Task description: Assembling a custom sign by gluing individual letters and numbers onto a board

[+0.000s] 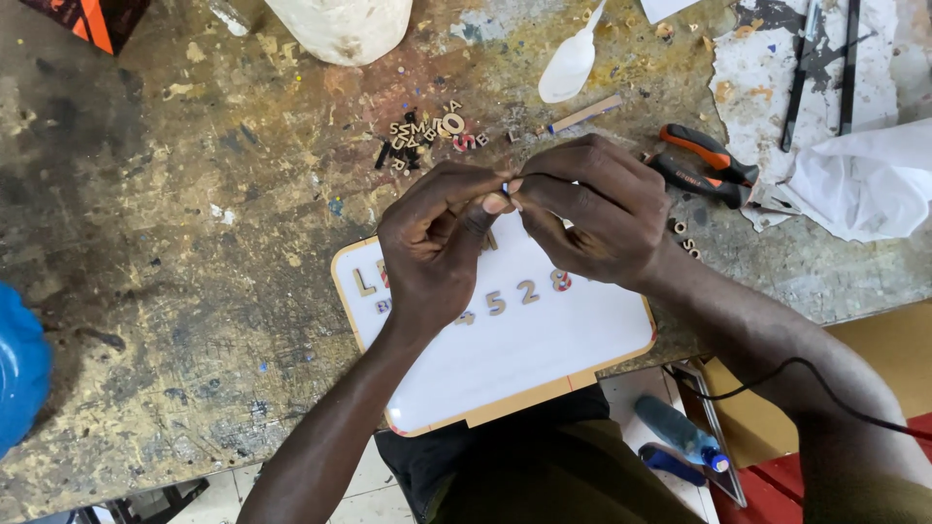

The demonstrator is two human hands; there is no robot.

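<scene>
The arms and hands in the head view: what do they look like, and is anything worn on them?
Both forearms are bare, with no sleeves showing. The left hand and the right hand wear no gloves, and I see no rings, watch or bracelet. A thin black cable crosses over the right forearm. Near the body, dark olive clothing shows at the lower edge.

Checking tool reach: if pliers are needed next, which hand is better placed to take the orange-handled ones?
Probably the right hand: the pliers lie just beyond it on the bench. The left hand would have to cross over. Both pinch a small piece.
</scene>
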